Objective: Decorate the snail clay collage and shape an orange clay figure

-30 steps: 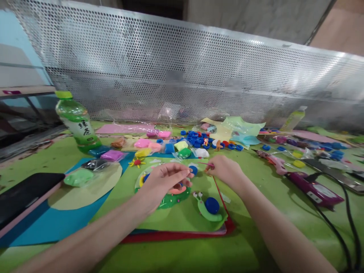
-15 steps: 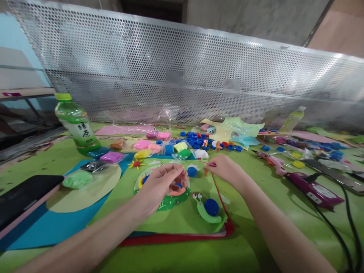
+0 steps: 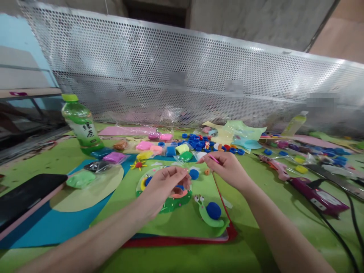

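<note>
My right hand [image 3: 227, 167] is closed on a thin pink stick [image 3: 214, 158], raised over the far right part of a green sheet [image 3: 176, 223]. My left hand [image 3: 167, 185] is closed with thumb and forefinger pressed together; whatever they pinch is too small to make out. It hovers before a round clay picture [image 3: 178, 203] with a green base and partly hides it. A blue clay ball [image 3: 194, 174] lies between the hands, and a small orange-brown lump [image 3: 207, 172] is below the right hand. Nearer me lies a clay snail [image 3: 212, 214] with a blue shell.
Bagged clay [image 3: 145, 145] and blue rings [image 3: 199, 143] line the back before a perforated metal screen [image 3: 142, 72]. At left stand a green tea bottle [image 3: 82, 125] and a black phone-like slab [image 3: 28, 201]. A purple corded device [image 3: 315, 195] lies at right.
My right hand has shifted slightly left, and the pink stick in it now tilts differently. The orange-brown lump shows more clearly below it. My left hand keeps its pinch; the view has shifted slightly.
</note>
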{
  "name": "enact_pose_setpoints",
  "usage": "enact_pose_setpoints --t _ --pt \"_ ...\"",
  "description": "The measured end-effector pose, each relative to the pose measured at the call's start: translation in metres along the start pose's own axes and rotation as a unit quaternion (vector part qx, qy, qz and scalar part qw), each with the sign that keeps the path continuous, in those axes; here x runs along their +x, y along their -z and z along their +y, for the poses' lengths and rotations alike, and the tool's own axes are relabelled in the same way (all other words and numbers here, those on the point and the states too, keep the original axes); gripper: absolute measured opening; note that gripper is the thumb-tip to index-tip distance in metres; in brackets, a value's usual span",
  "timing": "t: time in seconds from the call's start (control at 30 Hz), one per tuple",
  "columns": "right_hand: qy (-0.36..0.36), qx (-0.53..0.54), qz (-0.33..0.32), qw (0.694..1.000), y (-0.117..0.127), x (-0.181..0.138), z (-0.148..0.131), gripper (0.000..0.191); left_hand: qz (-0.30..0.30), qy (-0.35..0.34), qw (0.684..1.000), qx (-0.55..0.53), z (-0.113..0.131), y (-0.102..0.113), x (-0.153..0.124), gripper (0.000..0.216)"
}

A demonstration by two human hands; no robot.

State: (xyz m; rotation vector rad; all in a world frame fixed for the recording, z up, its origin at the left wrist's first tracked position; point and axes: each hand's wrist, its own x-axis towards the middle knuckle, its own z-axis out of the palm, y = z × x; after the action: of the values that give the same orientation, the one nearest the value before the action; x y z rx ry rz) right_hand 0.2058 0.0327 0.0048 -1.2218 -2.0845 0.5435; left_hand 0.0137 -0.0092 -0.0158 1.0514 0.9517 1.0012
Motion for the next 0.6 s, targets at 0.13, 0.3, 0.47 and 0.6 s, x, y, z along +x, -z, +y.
enact_pose_setpoints --t 0.13,0.3,0.47,0.6 --pt "0.05 0.072 -0.033 0.996 -0.003 -0.005 -0.007 0.032 0.014 -0.007 0.999 -0.032 0.003 -0.003 -0.002 0.033" --pt "0.052 0.133 -0.109 0.984 -0.009 -0.009 -0.013 0.026 0.003 -0.01 1.0 -0.024 0.0 -0.001 -0.001 0.024" --pt "0.054 0.145 -0.114 0.981 -0.01 -0.01 -0.014 0.036 -0.001 -0.018 1.0 0.02 -0.002 0.0 0.0 0.018" --pt "0.056 0.145 -0.098 0.983 -0.009 -0.011 -0.013 0.038 0.013 -0.035 0.995 0.096 0.0 -0.002 -0.001 0.018"
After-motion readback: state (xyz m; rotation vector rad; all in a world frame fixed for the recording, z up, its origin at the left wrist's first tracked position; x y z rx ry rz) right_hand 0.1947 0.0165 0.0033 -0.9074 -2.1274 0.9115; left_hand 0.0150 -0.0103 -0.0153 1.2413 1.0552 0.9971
